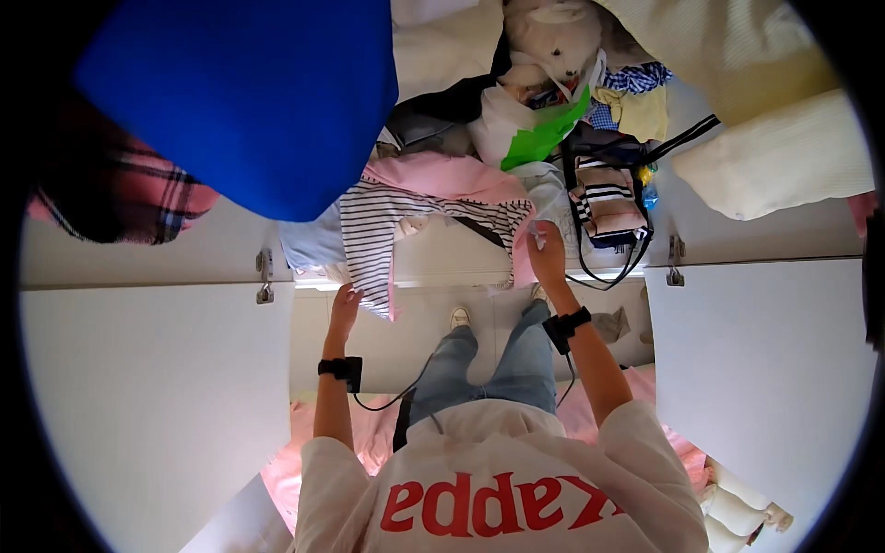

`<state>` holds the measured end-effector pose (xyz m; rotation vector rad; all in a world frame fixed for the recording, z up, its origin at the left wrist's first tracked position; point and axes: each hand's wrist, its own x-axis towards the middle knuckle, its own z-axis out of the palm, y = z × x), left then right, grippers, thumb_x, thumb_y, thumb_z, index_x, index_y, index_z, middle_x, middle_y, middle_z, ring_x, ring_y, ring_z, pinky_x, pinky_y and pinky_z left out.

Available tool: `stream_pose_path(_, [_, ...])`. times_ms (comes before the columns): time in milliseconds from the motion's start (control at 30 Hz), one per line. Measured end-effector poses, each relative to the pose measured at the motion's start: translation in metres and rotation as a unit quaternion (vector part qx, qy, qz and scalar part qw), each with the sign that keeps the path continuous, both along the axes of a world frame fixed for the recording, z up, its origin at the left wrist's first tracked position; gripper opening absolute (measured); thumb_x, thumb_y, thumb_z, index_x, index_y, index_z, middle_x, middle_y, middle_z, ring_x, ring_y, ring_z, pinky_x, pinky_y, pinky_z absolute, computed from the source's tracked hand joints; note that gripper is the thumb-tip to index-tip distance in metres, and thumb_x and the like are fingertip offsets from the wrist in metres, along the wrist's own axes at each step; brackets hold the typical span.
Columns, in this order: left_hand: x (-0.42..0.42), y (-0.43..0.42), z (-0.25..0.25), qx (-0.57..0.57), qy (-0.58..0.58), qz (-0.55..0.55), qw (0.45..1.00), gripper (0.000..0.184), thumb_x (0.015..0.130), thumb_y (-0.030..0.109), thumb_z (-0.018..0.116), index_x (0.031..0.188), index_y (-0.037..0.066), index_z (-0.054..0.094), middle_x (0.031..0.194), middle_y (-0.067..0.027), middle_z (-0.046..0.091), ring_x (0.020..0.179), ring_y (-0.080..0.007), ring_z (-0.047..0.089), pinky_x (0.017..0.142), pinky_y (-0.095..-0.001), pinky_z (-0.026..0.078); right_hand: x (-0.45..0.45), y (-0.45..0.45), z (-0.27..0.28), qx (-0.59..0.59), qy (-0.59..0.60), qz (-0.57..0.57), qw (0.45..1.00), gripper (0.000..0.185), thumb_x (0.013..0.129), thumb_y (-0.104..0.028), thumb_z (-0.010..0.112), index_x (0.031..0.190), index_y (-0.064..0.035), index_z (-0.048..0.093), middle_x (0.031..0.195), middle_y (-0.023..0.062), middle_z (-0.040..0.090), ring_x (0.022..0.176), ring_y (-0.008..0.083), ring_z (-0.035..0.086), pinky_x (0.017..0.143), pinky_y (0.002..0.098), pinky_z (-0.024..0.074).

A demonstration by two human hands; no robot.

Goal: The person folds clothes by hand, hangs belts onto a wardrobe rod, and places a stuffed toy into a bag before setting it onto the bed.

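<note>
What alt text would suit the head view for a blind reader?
Left hand and right hand at opposite edges of a pink and striped garment. Dark cloth lies behind it, a strapped bag to its right.

- White cabinet [438, 256], its shelf running across.
- Left door [157, 396] and right door [756, 369], white, both swung open.
- Metal hinges [265, 276] at inner corners.
- Floor [369, 318] pale, tiled.
- Light soft; doors brighter than cabinet interior.
</note>
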<state>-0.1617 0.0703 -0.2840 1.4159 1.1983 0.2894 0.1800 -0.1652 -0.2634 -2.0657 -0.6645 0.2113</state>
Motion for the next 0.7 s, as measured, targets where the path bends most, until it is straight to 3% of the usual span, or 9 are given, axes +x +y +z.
stream_pose_path(67, [0.012, -0.001, 0.0, 0.23, 0.02, 0.008, 0.973, 0.029, 0.079, 0.01, 0.054, 0.107, 0.004, 0.046, 0.088, -0.0076, 0.053, 0.076, -0.0149, 0.052, 0.068, -0.0258, 0.041, 0.0, 0.023, 0.025, 0.008, -0.126, 0.027, 0.992, 0.035, 0.07, -0.011, 0.06, 0.102, -0.0013, 0.049, 0.097, 0.0159, 0.052, 0.091, 0.0322, 0.05, 0.078, 0.0358, 0.0408])
stream_pose_path(100, [0.022, 0.002, 0.011, 0.238, 0.053, 0.059, 0.968, 0.031, 0.077, 0.002, 0.053, 0.106, 0.004, 0.045, 0.087, -0.0082, 0.051, 0.075, -0.0167, 0.051, 0.065, -0.0269, 0.042, 0.005, 0.036, 0.023, -0.029, -0.114, 0.085, 0.989, 0.045, 0.066, -0.009, 0.063, 0.107, -0.0026, 0.046, 0.106, 0.0163, 0.047, 0.101, 0.0325, 0.044, 0.084, 0.038, 0.0368])
stream_pose_path(200, [0.053, 0.013, 0.037, 0.322, 0.039, 0.046, 0.945, 0.028, 0.078, 0.004, 0.053, 0.105, 0.005, 0.045, 0.092, -0.0058, 0.051, 0.08, -0.0166, 0.052, 0.068, -0.0265, 0.043, 0.007, 0.074, 0.015, -0.094, -0.209, 0.123, 0.966, 0.05, 0.065, -0.011, 0.064, 0.111, -0.0032, 0.043, 0.11, 0.0159, 0.045, 0.101, 0.0331, 0.043, 0.085, 0.04, 0.036])
stream_pose_path(333, [0.103, 0.022, 0.056, 0.424, 0.013, -0.057, 0.904, 0.032, 0.075, -0.002, 0.052, 0.106, 0.003, 0.045, 0.094, -0.0092, 0.051, 0.085, -0.0205, 0.051, 0.076, -0.0302, 0.041, 0.014, 0.129, 0.018, 0.014, -0.247, 0.194, 0.949, 0.056, 0.067, -0.019, 0.063, 0.115, -0.0044, 0.039, 0.114, 0.0166, 0.042, 0.103, 0.0338, 0.042, 0.087, 0.0419, 0.0341])
stream_pose_path(433, [0.124, 0.018, 0.06, 0.414, -0.013, -0.09, 0.906, 0.037, 0.073, -0.004, 0.052, 0.108, 0.001, 0.044, 0.098, -0.0109, 0.051, 0.091, -0.0235, 0.049, 0.08, -0.0316, 0.039, 0.022, 0.166, 0.02, 0.071, -0.233, 0.198, 0.949, 0.045, 0.069, -0.021, 0.063, 0.107, -0.0042, 0.046, 0.111, 0.0171, 0.045, 0.099, 0.0335, 0.045, 0.083, 0.0407, 0.0368])
stream_pose_path(533, [0.129, 0.012, 0.068, 0.41, -0.003, -0.115, 0.905, 0.038, 0.072, -0.003, 0.053, 0.108, 0.002, 0.044, 0.099, -0.0112, 0.05, 0.092, -0.0245, 0.049, 0.081, -0.0326, 0.039, 0.044, 0.187, 0.015, 0.078, -0.1, 0.217, 0.968, 0.031, 0.071, -0.022, 0.062, 0.094, -0.0039, 0.052, 0.094, 0.0168, 0.055, 0.084, 0.0322, 0.053, 0.071, 0.0382, 0.0425])
stream_pose_path(633, [0.126, 0.011, 0.073, 0.412, 0.001, -0.128, 0.902, 0.039, 0.072, -0.002, 0.055, 0.109, 0.002, 0.043, 0.099, -0.0121, 0.051, 0.094, -0.0258, 0.048, 0.082, -0.0344, 0.038, 0.054, 0.18, 0.029, 0.031, -0.046, 0.281, 0.958, 0.021, 0.075, -0.02, 0.06, 0.085, -0.0032, 0.053, 0.074, 0.0153, 0.058, 0.066, 0.0317, 0.056, 0.058, 0.0364, 0.0436])
stream_pose_path(700, [0.122, 0.017, 0.077, 0.412, 0.001, -0.144, 0.9, 0.043, 0.071, -0.001, 0.057, 0.112, 0.002, 0.041, 0.103, -0.0135, 0.049, 0.098, -0.0279, 0.045, 0.086, -0.0365, 0.035, 0.05, 0.171, 0.058, 0.086, -0.071, 0.282, 0.953, 0.018, 0.076, -0.017, 0.058, 0.087, -0.0032, 0.052, 0.068, 0.015, 0.057, 0.061, 0.0323, 0.055, 0.054, 0.0359, 0.0427])
